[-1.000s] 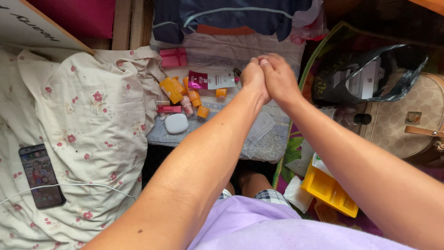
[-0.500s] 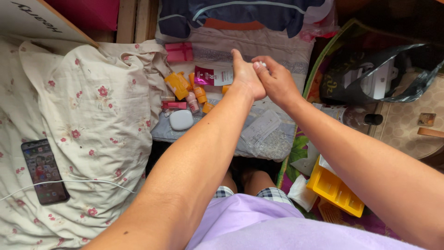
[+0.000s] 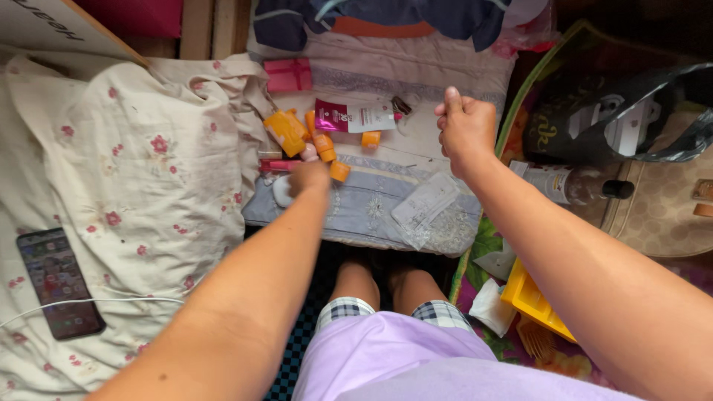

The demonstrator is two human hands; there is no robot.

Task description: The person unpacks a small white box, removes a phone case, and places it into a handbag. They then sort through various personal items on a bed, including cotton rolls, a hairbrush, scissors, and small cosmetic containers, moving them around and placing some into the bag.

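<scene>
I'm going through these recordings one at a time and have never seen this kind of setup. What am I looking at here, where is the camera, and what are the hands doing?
There is no machine: a person wears a camera on the head, so the single view looks down along their own two bare arms, past a lilac top and checked shorts. The left hand reaches down onto a white rounded case lying on a grey-blue folded cloth. The right hand is raised and closed in a loose fist; whether it holds anything is hidden. Beside the case lie small orange bottles, a pink tube, a magenta and white sachet and a clear plastic packet. To the left, a phone with a white cable rests on a floral sheet. To the right stands a yellow tray.
</scene>
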